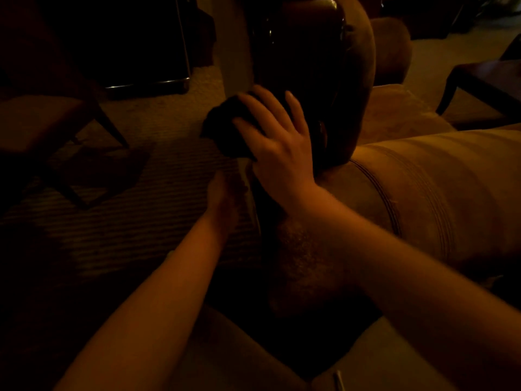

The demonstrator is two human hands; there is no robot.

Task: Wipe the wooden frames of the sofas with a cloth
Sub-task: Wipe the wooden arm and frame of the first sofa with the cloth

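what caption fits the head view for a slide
In dim light, the right hand presses a dark cloth against the sofa's wooden frame; left hand below.

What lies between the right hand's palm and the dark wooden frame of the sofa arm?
In the head view, a dark cloth lies under the right hand, whose spread fingers press it against the wooden frame.

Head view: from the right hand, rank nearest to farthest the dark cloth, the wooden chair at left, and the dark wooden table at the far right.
1. Dark cloth: under the right hand, touching it.
2. Wooden chair: left, across the carpet.
3. Dark wooden table: far right, beyond the sofa.
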